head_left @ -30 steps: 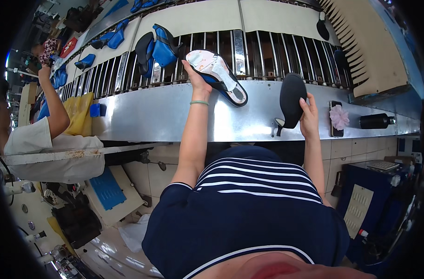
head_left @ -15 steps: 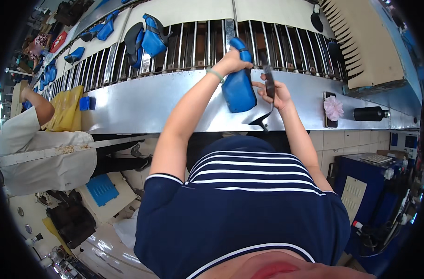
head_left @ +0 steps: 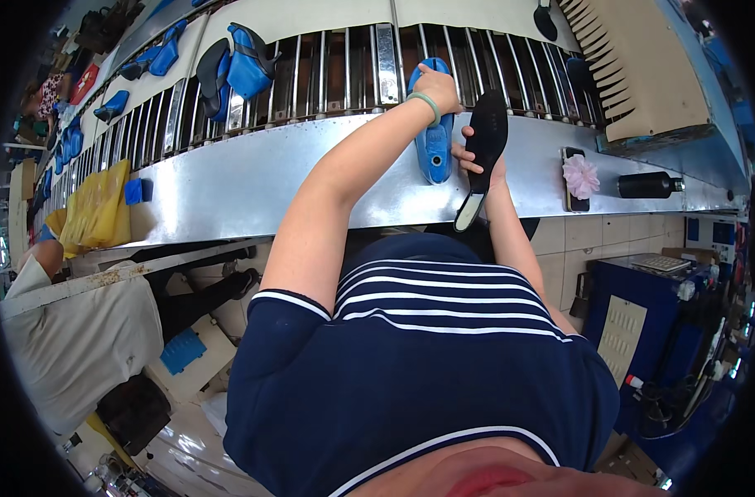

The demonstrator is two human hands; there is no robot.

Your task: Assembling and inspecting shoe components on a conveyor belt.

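My left hand (head_left: 435,89) grips a blue shoe (head_left: 434,142) by its upper end, holding it upright over the metal ledge (head_left: 253,178) of the conveyor. My right hand (head_left: 475,159) holds a black insole (head_left: 482,149) with a pale tip, just to the right of the shoe and nearly touching it. A green band circles my left wrist. Both forearms reach up from my striped navy shirt.
A roller conveyor (head_left: 328,66) carries more blue shoes (head_left: 245,66) to the left. On the ledge lie a phone (head_left: 573,186), a pink flower piece (head_left: 581,176) and a black bottle (head_left: 649,184). A yellow bag (head_left: 96,207) hangs at left near a co-worker in white (head_left: 71,331).
The shoe has come down from the rollers onto the ledge in my left hand. My right hand has brought the black insole up beside it.
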